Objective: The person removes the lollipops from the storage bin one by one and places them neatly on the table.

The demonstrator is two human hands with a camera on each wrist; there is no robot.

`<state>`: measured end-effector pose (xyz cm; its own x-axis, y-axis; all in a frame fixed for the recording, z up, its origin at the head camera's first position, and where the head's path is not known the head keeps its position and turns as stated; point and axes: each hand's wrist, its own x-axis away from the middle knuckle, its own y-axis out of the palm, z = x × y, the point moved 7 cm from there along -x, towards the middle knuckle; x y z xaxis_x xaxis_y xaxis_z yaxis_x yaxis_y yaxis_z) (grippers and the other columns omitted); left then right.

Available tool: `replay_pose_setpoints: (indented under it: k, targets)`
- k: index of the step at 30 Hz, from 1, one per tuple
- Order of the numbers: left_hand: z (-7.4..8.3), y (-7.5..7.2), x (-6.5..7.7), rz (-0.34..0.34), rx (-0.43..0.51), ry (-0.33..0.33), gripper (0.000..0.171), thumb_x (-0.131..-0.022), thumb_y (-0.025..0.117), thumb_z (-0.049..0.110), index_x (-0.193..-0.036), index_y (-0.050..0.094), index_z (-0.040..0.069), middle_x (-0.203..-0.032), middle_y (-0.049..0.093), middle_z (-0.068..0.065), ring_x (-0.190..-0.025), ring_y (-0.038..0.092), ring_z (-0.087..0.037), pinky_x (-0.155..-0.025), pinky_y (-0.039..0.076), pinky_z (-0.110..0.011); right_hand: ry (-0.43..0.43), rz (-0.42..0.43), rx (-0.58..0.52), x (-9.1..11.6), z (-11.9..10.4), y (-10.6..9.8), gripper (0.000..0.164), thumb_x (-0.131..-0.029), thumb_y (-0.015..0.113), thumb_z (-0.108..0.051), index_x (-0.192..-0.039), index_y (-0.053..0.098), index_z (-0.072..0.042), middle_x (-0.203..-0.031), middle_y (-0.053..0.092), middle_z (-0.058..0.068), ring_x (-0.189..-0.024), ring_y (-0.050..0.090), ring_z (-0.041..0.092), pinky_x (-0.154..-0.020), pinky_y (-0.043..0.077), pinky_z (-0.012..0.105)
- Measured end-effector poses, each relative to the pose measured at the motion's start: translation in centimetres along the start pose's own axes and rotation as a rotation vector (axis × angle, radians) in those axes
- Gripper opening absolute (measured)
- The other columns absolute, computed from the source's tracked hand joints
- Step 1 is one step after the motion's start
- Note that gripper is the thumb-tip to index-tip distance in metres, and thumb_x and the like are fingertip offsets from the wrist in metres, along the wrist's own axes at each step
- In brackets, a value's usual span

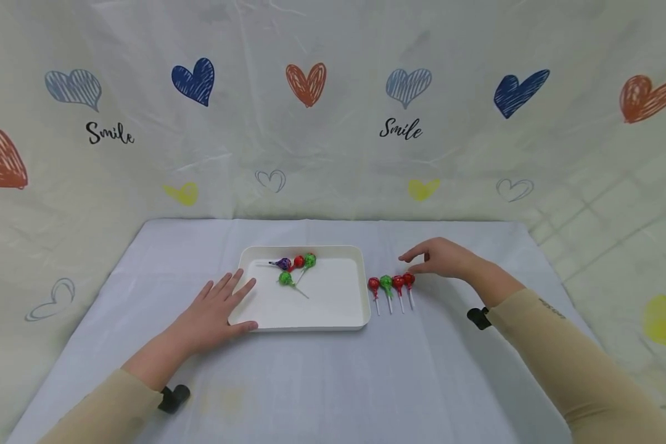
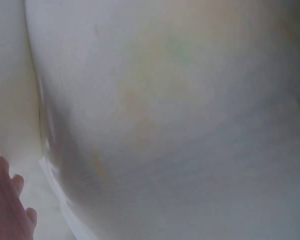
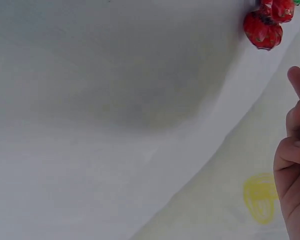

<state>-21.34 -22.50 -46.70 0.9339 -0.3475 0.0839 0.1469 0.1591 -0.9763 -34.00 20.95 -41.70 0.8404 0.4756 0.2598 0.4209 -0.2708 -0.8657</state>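
My left hand (image 1: 216, 311), fingers spread, rests at the left edge of a white tray (image 1: 333, 314). Inside the tray lie a purple lollipop (image 1: 283, 264), a red lollipop (image 1: 298, 262) and two green ones, one green lollipop (image 1: 285, 279) lower than the rest. Right of the tray, three red lollipops and one green lollipop (image 1: 386, 282) form a row, sticks toward me. My right hand (image 1: 444, 258) hovers by the row's right end, thumb near the last red lollipop (image 1: 409, 279), holding nothing. The right wrist view shows its fingertips apart from a red lollipop (image 3: 262, 32).
A white cloth (image 1: 322, 388) covers the table, with faint yellowish stains near the front left. Behind it hangs a pale backdrop (image 1: 344, 154) printed with hearts and the word "Smile". A dark wrist device (image 1: 479, 318) shows at the right sleeve, another (image 1: 174, 398) at the left.
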Motion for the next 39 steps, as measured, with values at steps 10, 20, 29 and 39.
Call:
replay_pose_setpoints:
  k: [10, 20, 29, 39]
  targets:
    - [0.1, 0.1, 0.2, -0.002, 0.005, -0.004, 0.098, -0.085, 0.046, 0.081, -0.16, 0.022, 0.022, -0.166, 0.008, -0.01, -0.151, 0.009, -0.037, -0.119, 0.006, -0.06, -0.052, 0.008, -0.04, -1.8, -3.1, 0.1, 0.037, -0.091, 0.074, -0.027, -0.126, 0.071, -0.019, -0.126, 0.068, 0.005, -0.095, 0.06, 0.02, -0.079, 0.054, 0.034]
    - [0.3, 0.1, 0.2, -0.005, 0.003, -0.016, 0.093, -0.088, 0.057, 0.069, -0.159, 0.023, 0.021, -0.166, 0.009, -0.011, -0.15, 0.009, -0.038, -0.118, 0.006, -0.061, -0.108, -0.013, -0.025, -4.1, -7.7, 0.8, 0.036, -0.091, 0.075, -0.029, -0.126, 0.071, -0.023, -0.123, 0.069, 0.001, -0.092, 0.059, 0.02, -0.071, 0.054, 0.03]
    - [0.2, 0.1, 0.3, 0.001, 0.005, -0.02, 0.092, -0.088, 0.056, 0.069, -0.16, 0.022, 0.022, -0.166, 0.008, -0.011, -0.151, 0.008, -0.038, -0.118, 0.005, -0.061, -0.16, -0.034, -0.015, -6.6, -11.4, 1.4, 0.037, -0.09, 0.075, -0.032, -0.126, 0.071, -0.025, -0.123, 0.069, 0.0, -0.096, 0.06, 0.02, -0.079, 0.055, 0.032]
    - [0.2, 0.0, 0.1, 0.007, 0.008, -0.019, 0.093, -0.087, 0.057, 0.07, -0.16, 0.022, 0.023, -0.167, 0.008, -0.01, -0.151, 0.009, -0.037, -0.119, 0.005, -0.06, -0.163, -0.047, 0.044, -8.4, -14.1, 2.3, 0.038, -0.09, 0.075, -0.033, -0.127, 0.07, -0.026, -0.115, 0.07, -0.006, -0.101, 0.06, 0.018, -0.085, 0.054, 0.034]
